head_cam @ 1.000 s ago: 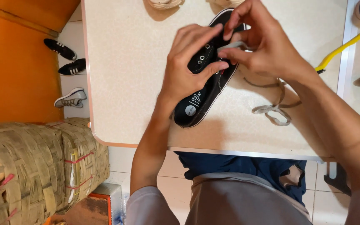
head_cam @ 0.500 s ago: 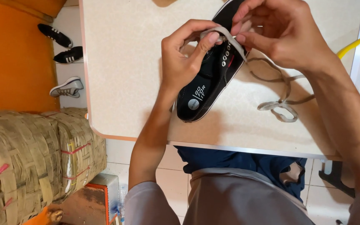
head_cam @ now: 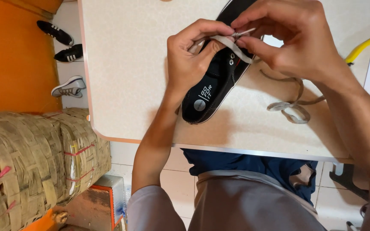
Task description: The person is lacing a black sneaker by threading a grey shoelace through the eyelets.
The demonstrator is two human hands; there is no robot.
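Observation:
A black sneaker [head_cam: 214,92] with a white sole edge lies on the pale table [head_cam: 129,72], heel toward me. My left hand [head_cam: 191,60] rests on the shoe's side and pinches a flat beige lace [head_cam: 230,42] over the eyelets. My right hand [head_cam: 296,40] pinches the same lace's tip right beside the left fingers. The rest of the lace [head_cam: 292,107] trails loose in loops on the table to the right of the shoe.
Woven straw bundles [head_cam: 35,158] stand on the floor at lower left, beside an orange wall [head_cam: 9,64]. Three sneakers [head_cam: 67,87] lie on the floor by the table's left edge. A yellow bar [head_cam: 365,45] crosses the right side.
The view has shifted, so shoe and hands sit higher in frame. Both hands have lifted off the eyelets slightly and drawn the lace end up between their fingertips.

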